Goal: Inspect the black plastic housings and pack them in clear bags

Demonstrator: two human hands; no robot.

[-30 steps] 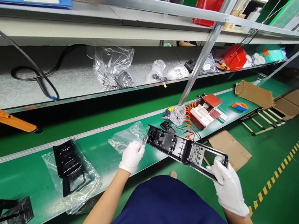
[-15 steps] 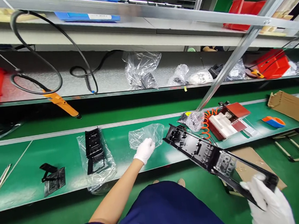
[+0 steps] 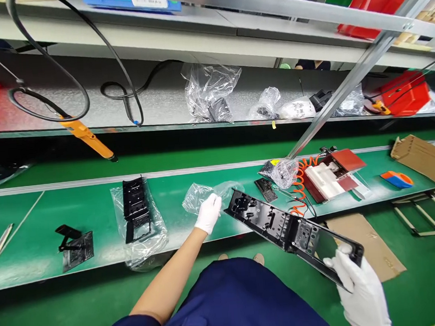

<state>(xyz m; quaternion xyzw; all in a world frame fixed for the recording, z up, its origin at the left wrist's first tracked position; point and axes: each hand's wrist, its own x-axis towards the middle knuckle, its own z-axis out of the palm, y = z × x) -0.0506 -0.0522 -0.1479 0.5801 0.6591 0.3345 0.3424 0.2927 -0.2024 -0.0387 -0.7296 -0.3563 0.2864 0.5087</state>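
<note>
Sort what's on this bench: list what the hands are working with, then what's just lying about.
In hand:
left hand on clear bag
right hand holding black frame

Lying about:
bagged black part
orange screwdriver
red fixture
cardboard sheet

A long green counter [image 3: 189, 183] runs across the room, split lengthwise by a pale metal strip [image 3: 91, 182]. Above it a grey shelf [image 3: 160, 104] sits under a second, higher shelf [image 3: 199, 31], braced by a slanting metal strut [image 3: 351, 89]. The floor [image 3: 56, 316] is green as well. Red bins [image 3: 404, 93] stand on the shelves, and flattened cardboard [image 3: 365, 242] lies on the floor.
</note>
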